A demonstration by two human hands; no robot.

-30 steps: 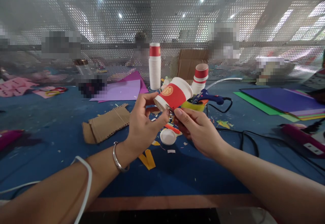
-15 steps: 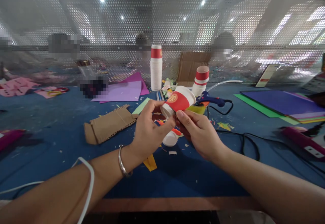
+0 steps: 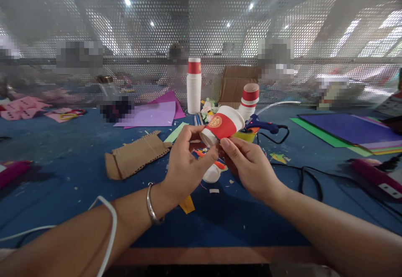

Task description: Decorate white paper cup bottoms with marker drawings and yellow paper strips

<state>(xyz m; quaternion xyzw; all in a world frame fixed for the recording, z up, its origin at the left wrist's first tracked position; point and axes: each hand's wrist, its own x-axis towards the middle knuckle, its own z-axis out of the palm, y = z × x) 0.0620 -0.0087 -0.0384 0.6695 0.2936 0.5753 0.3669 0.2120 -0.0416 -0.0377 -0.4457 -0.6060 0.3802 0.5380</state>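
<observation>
A red and white paper cup (image 3: 224, 123) with a round yellow emblem is held tilted above the table, its rim toward the upper right. My left hand (image 3: 188, 157) grips it near the base, fingers behind and thumb below. My right hand (image 3: 248, 160) pinches its lower side with thumb and fingers; whether something else small is in that pinch I cannot make out. Under the hands lie a white round paper piece (image 3: 211, 174) and an orange-handled tool (image 3: 216, 163), partly hidden. Right behind the cup rests a blue glue gun (image 3: 262, 124).
Stacked paper cups (image 3: 194, 86) stand at the back, with a shorter stack (image 3: 249, 99) to their right. Torn cardboard (image 3: 136, 155) and purple paper (image 3: 153, 114) lie left. Coloured sheets (image 3: 345, 128), a power strip (image 3: 375, 176) and black cables (image 3: 303, 172) occupy the right. A white cord (image 3: 109, 226) crosses my left forearm.
The cup has turned very slightly in my hands, its emblem a little more toward me. Both hands keep their hold; the whole view has shifted slightly.
</observation>
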